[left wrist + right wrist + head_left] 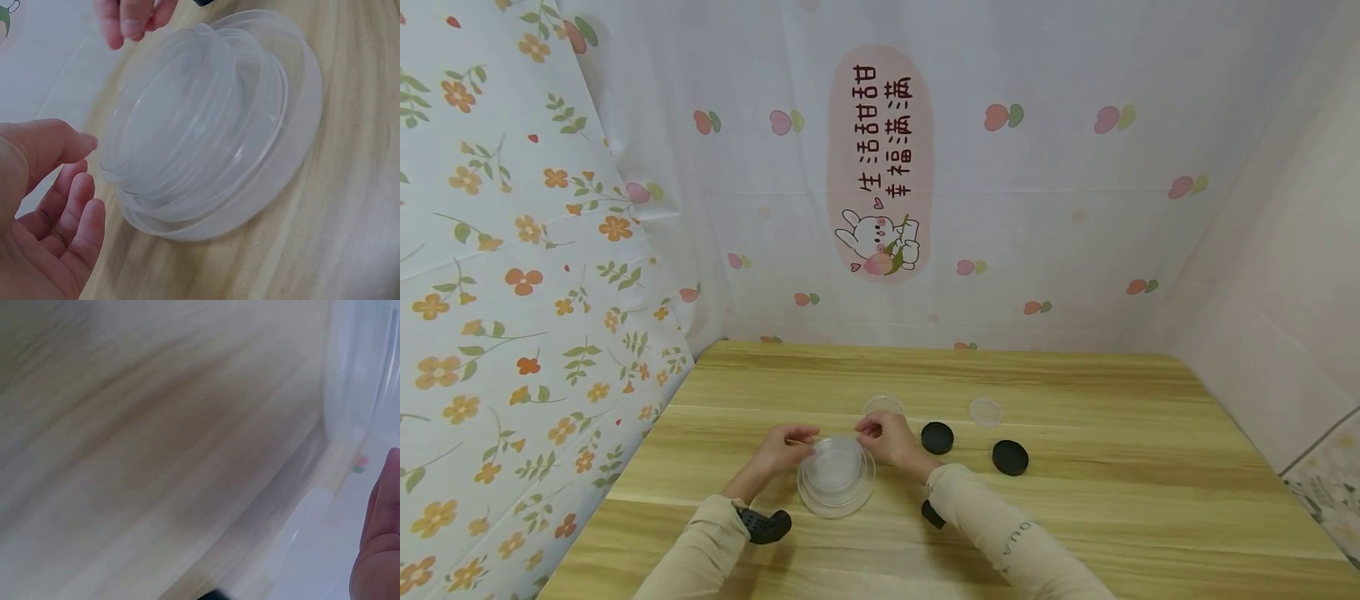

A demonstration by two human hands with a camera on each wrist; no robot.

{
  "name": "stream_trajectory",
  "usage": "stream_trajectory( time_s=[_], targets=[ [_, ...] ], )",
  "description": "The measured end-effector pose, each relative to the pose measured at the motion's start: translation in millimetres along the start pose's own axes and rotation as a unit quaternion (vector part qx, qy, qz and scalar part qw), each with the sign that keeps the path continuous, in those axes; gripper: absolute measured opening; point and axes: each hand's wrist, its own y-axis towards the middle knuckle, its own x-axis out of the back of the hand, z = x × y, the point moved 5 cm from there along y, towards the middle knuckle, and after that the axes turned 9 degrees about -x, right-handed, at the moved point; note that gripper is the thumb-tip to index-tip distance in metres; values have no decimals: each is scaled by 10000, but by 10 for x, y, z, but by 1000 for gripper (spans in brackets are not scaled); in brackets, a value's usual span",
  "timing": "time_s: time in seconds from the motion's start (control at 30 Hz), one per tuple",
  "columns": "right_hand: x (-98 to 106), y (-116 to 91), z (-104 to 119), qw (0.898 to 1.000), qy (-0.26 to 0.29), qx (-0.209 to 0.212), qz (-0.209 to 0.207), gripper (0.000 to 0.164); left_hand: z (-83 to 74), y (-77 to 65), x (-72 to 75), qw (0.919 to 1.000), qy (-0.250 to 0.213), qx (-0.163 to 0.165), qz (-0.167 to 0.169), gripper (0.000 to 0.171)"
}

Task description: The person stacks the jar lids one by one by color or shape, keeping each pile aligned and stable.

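Note:
Clear round plastic dishes (835,475) of different widths stand stacked on the wooden table, the widest at the bottom and smaller ones above. In the left wrist view, the top of the stack (169,112) is slightly blurred. My left hand (781,452) is at the stack's upper left; its thumb and loosely bent fingers (87,228) stand just off the rim, holding nothing. On the opposite side is my right hand (886,437), its fingers lowered near the rim with a small gap. The right wrist view catches only part of that hand (382,525) beside the dishes (359,369).
Behind my right hand lies a clear round piece (883,403), partly covered. Further right are another clear disc (986,412) and two black round pieces (937,437). A patterned cloth (1037,208) hangs behind the table (1112,500).

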Motion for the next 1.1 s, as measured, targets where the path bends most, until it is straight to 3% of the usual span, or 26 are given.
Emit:
stream_trajectory(
  time_s=[0.27,0.43,0.67,0.87,1.0,1.1],
  targets=[
    [243,-50,-206,9989,-25,-446,-171,8,-59,125,-36,9997,67,64,-231,28],
    [371,-41,-285,9971,-19,-704,-302,10,-171,237,-99,9995,199,-165,-153,27],
    [507,72,-454,9919,33,-1057,-701,8,-292,461,-210,9989,-3,-451,-143,25],
    [588,131,-518,9889,88,-1257,-792,8,-374,602,-345,9982,76,-600,46,25],
    [611,151,-542,9876,118,-1424,-654,11,-413,646,-446,9981,81,-494,353,28],
    [598,183,-579,9865,178,-1561,-465,16,-374,684,-517,9980,153,-237,561,31]
  ],
)
